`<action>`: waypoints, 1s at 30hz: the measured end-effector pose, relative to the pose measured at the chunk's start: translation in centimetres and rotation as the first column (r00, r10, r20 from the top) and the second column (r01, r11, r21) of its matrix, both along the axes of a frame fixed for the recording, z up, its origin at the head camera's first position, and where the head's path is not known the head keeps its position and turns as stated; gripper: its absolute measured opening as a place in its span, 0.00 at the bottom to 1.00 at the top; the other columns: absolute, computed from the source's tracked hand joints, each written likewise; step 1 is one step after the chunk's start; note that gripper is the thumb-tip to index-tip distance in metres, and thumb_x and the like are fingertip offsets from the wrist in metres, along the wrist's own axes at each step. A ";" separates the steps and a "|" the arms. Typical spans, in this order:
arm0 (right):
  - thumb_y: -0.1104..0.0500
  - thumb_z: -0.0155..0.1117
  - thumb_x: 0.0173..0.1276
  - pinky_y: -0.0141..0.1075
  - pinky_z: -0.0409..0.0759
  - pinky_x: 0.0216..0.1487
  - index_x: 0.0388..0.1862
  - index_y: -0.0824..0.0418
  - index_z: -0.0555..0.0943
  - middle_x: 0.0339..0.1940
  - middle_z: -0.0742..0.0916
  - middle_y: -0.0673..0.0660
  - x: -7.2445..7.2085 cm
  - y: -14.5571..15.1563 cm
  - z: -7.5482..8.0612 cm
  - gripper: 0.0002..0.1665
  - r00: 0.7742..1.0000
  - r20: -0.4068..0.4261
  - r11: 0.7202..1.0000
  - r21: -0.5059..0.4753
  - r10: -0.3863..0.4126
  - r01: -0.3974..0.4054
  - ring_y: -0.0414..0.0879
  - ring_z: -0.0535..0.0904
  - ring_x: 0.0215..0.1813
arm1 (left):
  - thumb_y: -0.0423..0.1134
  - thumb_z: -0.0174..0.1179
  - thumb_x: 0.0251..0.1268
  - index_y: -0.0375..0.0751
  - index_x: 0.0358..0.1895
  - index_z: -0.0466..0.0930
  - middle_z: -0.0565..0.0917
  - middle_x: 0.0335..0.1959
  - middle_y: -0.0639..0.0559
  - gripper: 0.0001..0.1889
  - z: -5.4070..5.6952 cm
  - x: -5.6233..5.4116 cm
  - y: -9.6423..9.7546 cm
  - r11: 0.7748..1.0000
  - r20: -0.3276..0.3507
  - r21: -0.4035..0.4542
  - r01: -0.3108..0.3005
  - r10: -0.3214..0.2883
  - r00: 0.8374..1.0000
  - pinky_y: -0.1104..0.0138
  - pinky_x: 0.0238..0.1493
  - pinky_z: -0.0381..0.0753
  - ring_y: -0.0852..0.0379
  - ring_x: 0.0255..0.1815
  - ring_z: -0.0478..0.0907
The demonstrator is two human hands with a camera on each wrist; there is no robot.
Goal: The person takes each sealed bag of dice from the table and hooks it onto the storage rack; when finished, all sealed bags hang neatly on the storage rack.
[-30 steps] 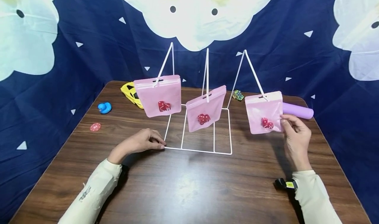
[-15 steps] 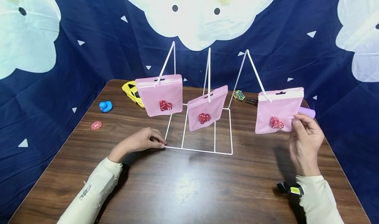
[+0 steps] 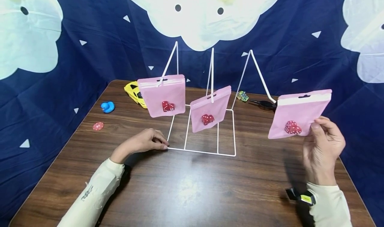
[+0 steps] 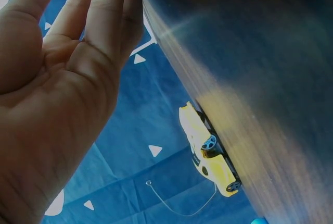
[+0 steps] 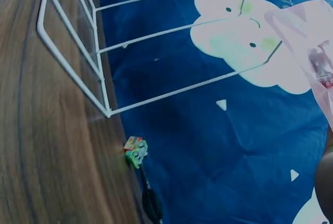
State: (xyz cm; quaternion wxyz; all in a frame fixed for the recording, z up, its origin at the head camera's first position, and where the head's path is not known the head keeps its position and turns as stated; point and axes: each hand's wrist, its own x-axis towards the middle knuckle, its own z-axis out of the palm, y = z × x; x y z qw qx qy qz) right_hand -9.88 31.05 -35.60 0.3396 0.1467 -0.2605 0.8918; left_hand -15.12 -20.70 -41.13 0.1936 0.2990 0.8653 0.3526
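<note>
My right hand [image 3: 325, 143] pinches the lower right edge of a pink zip pouch [image 3: 312, 108] with red dice [image 3: 292, 127] inside. The pouch is off the right arm of the white wire rack [image 3: 201, 151], just right of its tip. In the right wrist view this pouch [image 5: 299, 31] shows at the right edge. My left hand [image 3: 144, 142] pinches the rack's front left corner between thumb and fingers. Two other pink pouches hang by their slots, one on the left arm [image 3: 163, 93] and one, turned askew, on the middle arm [image 3: 207, 108]; both hold red dice.
A yellow toy car [image 3: 133, 93], a blue rubber duck [image 3: 107, 107] and a red chip [image 3: 98, 126] lie on the left of the wooden table [image 3: 186, 200]. Behind the rack's right side are a small green toy [image 3: 242, 96] and a thin black object [image 3: 264, 103]. A blue curtain hangs behind.
My right hand has moved right, drawing the pouch along and off the right arm's tip. The purple cylinder is now hidden and the black object is uncovered. My left hand stays put.
</note>
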 end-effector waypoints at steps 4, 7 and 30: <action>0.94 0.54 0.63 0.46 0.90 0.40 0.41 0.95 0.75 0.42 0.86 0.76 0.6 -0.2 0.6 0.08 0.999 -0.023 0.999 -0.030 0.023 -0.024 0.63 0.88 0.40 | 0.37 0.72 0.73 0.37 0.47 0.95 0.90 0.43 0.53 0.08 -0.1 -0.1 0.0 1.000 0.001 0.000 0.003 -0.003 1.000 0.67 0.43 0.78 0.61 0.41 0.79; 0.94 0.54 0.63 0.47 0.90 0.40 0.40 0.95 0.75 0.42 0.85 0.77 1.0 -0.5 1.1 0.07 0.999 -0.034 0.998 -0.049 0.036 -0.038 0.64 0.88 0.41 | 0.37 0.72 0.73 0.36 0.48 0.94 0.90 0.43 0.53 0.08 -0.1 0.0 0.0 1.000 0.005 0.004 0.004 -0.004 1.000 0.67 0.43 0.79 0.61 0.41 0.79; 0.92 0.55 0.65 0.43 0.89 0.45 0.42 0.94 0.77 0.46 0.85 0.74 2.6 -5.9 0.1 0.07 0.998 -0.029 0.998 -0.001 0.057 -0.057 0.60 0.86 0.47 | 0.37 0.72 0.73 0.37 0.47 0.94 0.90 0.44 0.53 0.08 -0.1 0.0 0.0 1.000 0.010 -0.002 -0.004 0.004 1.000 0.67 0.43 0.79 0.62 0.41 0.79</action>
